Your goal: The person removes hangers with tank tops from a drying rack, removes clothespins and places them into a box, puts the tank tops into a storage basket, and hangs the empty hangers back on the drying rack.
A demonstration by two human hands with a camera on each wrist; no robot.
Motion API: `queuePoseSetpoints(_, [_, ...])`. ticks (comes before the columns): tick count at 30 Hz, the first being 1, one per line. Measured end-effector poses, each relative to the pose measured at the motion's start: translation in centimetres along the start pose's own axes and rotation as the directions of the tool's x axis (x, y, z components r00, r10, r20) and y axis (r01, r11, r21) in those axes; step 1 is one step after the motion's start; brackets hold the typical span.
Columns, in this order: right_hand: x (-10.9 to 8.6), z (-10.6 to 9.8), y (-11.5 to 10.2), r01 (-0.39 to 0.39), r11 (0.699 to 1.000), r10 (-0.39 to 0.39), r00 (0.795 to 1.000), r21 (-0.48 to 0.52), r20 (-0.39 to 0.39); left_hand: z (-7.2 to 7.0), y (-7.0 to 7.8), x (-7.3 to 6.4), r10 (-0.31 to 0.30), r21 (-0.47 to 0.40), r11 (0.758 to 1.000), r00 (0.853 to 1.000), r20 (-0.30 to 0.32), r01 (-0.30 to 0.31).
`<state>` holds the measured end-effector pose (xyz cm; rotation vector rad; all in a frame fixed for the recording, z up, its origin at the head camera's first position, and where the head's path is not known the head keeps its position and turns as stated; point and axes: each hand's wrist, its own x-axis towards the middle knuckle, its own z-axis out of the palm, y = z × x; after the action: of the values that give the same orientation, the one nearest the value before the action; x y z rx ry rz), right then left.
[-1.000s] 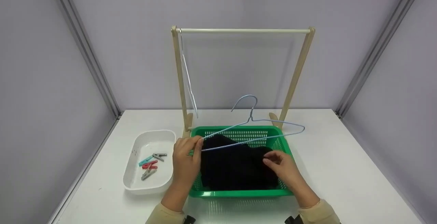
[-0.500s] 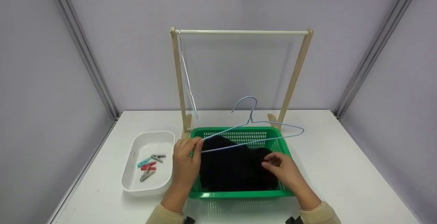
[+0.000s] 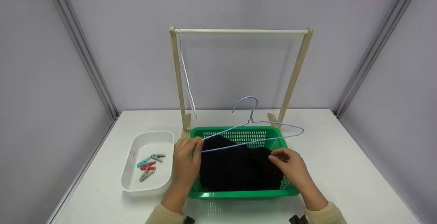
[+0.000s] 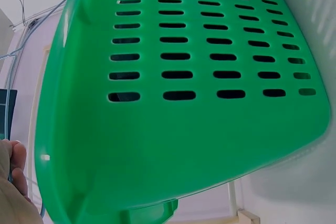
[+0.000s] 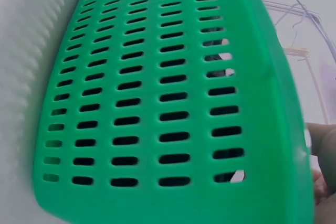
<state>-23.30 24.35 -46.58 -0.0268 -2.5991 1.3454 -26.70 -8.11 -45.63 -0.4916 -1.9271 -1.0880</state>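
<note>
My left hand point(image 3: 186, 157) grips one end of a light blue wire clothes hanger point(image 3: 251, 119), its hook pointing up. The hanger is held over a green slotted basket point(image 3: 239, 194), and its far end reaches past the basket's right side. Inside the basket lies folded black cloth point(image 3: 235, 169). At the cloth's right edge my right hand point(image 3: 293, 169) pinches the fabric between thumb and fingers. From the left wrist the outer wall of the basket point(image 4: 157, 129) fills the view, with part of the left hand point(image 4: 13, 187) at the edge.
Behind the basket stands a wooden rack with a white rail point(image 3: 239, 31). Another wire hanger point(image 3: 187, 77) hangs at the rail's left end. A white tray point(image 3: 127, 174) left of the basket holds several clothespins point(image 3: 147, 166). Walls point(image 3: 51, 80) enclose the table.
My right hand has shifted a little to the right, and the cloth's right edge has moved with it. The left hand and its hanger have stayed nearly still.
</note>
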Motion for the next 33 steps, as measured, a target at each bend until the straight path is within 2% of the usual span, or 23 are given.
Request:
queuePoseSetpoints(8, [0.2,-2.3,-1.5,0.021,1.000,-0.023,0.993,-0.017,-0.113,0.0,0.1,0.1,0.017,0.000,1.000,1.000,-0.006,-0.017])
queuePoseSetpoints(13, [0.4,-3.3,-2.3,0.073,0.997,-0.079,0.975,-0.036,-0.207,0.0,0.0,0.1,0.006,-0.015,1.000,1.000,-0.006,-0.006])
queuePoseSetpoints(16, [0.7,-3.7,-2.4,0.136,0.989,-0.148,0.946,-0.059,-0.287,0.1,0.0,0.0,0.004,-0.022,1.000,1.000,-0.007,-0.004])
queuePoseSetpoints(19, [1.3,-3.8,-2.3,0.231,0.970,-0.243,0.900,-0.077,-0.363,0.1,-0.1,-0.1,0.012,-0.014,1.000,1.000,-0.010,-0.012])
queuePoseSetpoints(22, [1.9,-3.9,-2.1,0.325,0.939,-0.341,0.854,-0.108,-0.394,0.2,-0.2,-0.2,0.041,-0.025,0.999,0.999,-0.025,-0.042])
queuePoseSetpoints(24, [2.3,-3.8,-1.9,0.368,0.919,-0.392,0.834,-0.137,-0.389,0.2,-0.1,-0.3,0.052,-0.033,0.998,0.998,-0.031,-0.053])
queuePoseSetpoints(27, [2.6,-3.6,-1.8,0.394,0.906,-0.424,0.830,-0.157,-0.364,0.3,0.0,-0.3,0.056,-0.046,0.997,0.998,-0.033,-0.058])
queuePoseSetpoints(33, [2.7,-3.2,-1.4,0.391,0.910,-0.413,0.834,-0.138,-0.366,0.4,0.1,-0.4,0.034,-0.041,0.999,0.999,-0.009,-0.034])
